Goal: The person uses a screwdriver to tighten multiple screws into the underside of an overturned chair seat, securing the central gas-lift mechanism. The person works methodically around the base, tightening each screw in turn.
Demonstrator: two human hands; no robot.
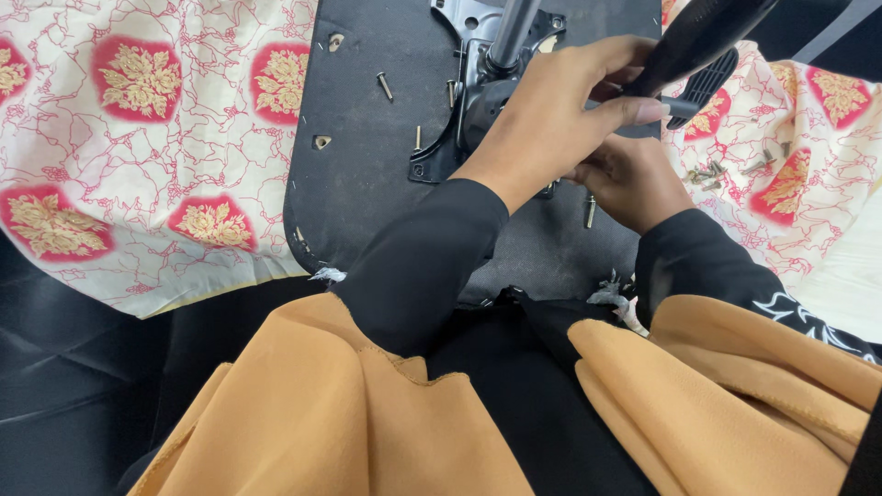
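Left hand (551,119) hides right hand (625,184) and metal bracket (478,101)

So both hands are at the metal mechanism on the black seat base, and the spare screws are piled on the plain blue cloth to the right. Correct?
Not quite. The head view shows both the left hand and the right hand at the metal mechanism on the black seat base, but the spare screws lie on a cream cloth with red and gold floral patches, not plain blue.
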